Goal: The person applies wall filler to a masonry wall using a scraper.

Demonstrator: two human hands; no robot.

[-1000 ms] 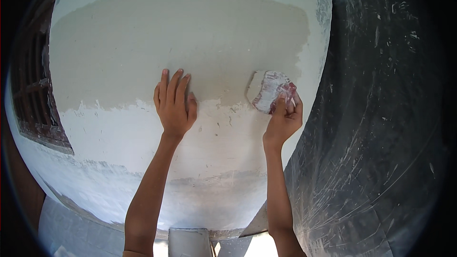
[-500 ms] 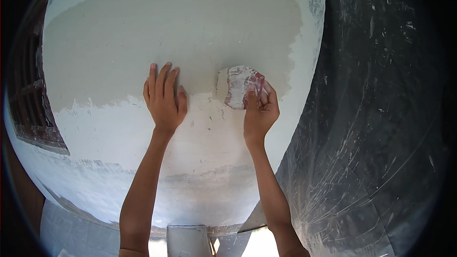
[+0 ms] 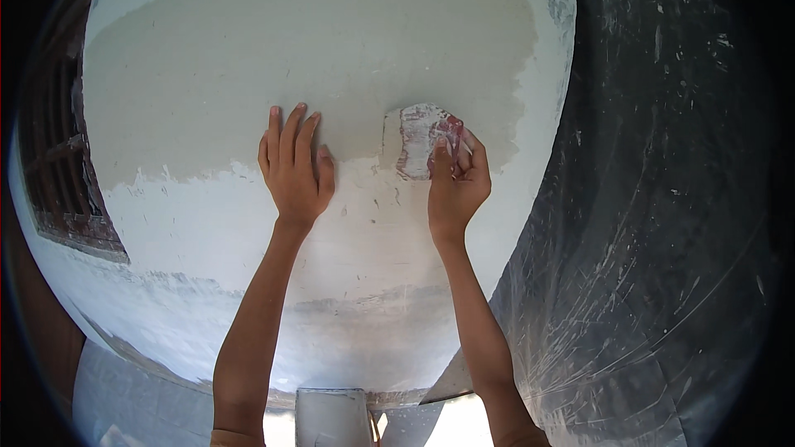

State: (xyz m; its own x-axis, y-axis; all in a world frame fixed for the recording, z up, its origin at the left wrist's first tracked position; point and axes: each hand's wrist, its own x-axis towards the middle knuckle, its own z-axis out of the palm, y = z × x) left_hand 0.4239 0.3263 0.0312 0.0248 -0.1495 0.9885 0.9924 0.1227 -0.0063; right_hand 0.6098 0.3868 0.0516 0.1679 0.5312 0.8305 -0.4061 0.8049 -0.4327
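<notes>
My left hand (image 3: 294, 167) lies flat against the wall (image 3: 248, 240), fingers together and pointing up, right at the ragged line where the grey upper coat meets the white lower part. My right hand (image 3: 455, 182) is to its right and holds a small putty-smeared scraper (image 3: 418, 136) pressed flat on the wall at the same line. The blade is whitish with reddish stains. The grey coat (image 3: 315, 66) covers the upper half of the wall.
A dark plastic sheet (image 3: 662, 240) streaked with white splashes hangs on the right of the wall. A brick-lined window opening (image 3: 62, 174) sits at the left edge. Below, between my forearms, stands a pale rectangular container (image 3: 331, 418).
My right hand has slid the scraper leftward along the coat's edge, closer to my left hand. The left hand has stayed flat on the wall.
</notes>
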